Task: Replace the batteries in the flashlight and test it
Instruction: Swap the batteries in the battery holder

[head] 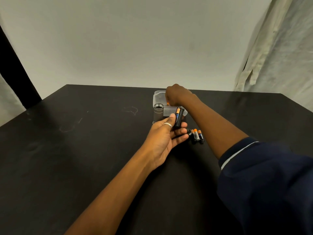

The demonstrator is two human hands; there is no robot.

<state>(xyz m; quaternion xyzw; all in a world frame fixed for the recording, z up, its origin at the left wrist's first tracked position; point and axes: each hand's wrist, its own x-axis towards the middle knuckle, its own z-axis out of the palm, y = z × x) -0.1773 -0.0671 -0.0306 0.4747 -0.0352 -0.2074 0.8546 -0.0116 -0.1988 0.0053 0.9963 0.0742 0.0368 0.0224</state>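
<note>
At frame centre, a black battery holder carrying 1 copper-topped cell is gripped upright by the left hand. The right hand is curled inside a clear plastic tub; its grasp cannot be told. The ribbed, threaded flashlight body stands beside the tub, and 3 batteries lie on the matte black table.

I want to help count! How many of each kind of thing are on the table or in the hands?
Small orange-topped batteries lying loose on the black table: 3
Black battery holder with a battery in it, in the left hand: 1
Grey metal flashlight tube, standing open: 1
Clear plastic box: 1
Small black round cap: 1
Total: 7
</note>
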